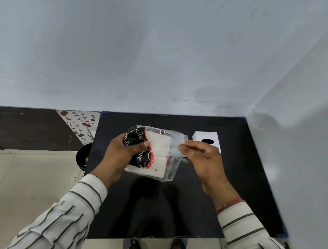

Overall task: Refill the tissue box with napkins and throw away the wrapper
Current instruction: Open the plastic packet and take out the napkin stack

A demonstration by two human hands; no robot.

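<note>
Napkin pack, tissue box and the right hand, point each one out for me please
napkin pack [158, 153], head view, on the clear wrapper front over the white napkins.
tissue box [205, 136], head view, on its white top.
right hand [201, 156], head view, on its back.

Pale grey wall [146, 44] meeting in a corner at right, glossy black table [232, 188] against it, cream tiled floor [17, 181] at left, dark skirting [21, 129], floral tile strip [78, 123]
</note>
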